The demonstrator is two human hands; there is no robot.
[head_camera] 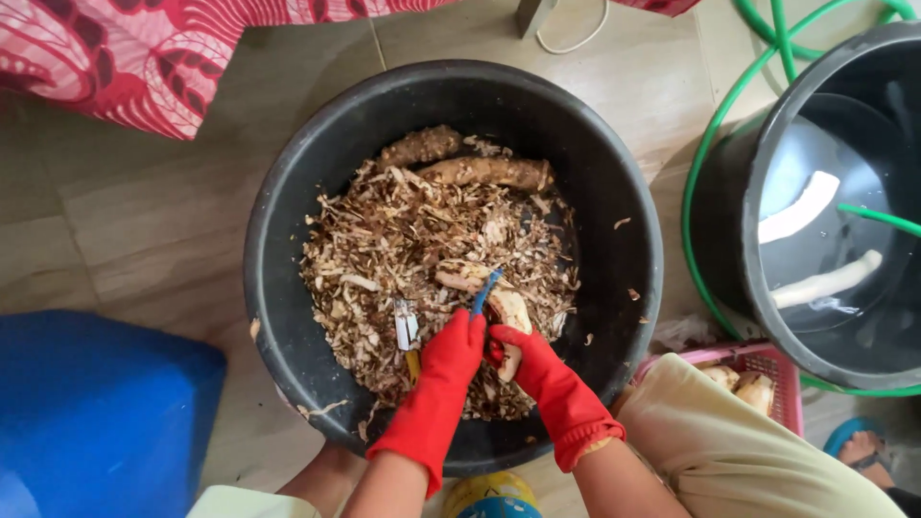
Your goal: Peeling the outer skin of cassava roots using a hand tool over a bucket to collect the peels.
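Room: black basin (288,192) wide, rim well clear of hands; peelings fill btm.
L hand (451,350): clenched on blue peeler (485,290).
R hand (528,360): grasping half-peeled root (510,315), over peelings nr basin's near wall.

open room above peelings (403,240), basin wall (288,192) ringing, bucket (767,317) blocking right

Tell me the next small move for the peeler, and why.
Probably draw the blue peeler in the left hand along the root held by the right hand: brown skin remains on it, and the peelings would drop into the black tub.
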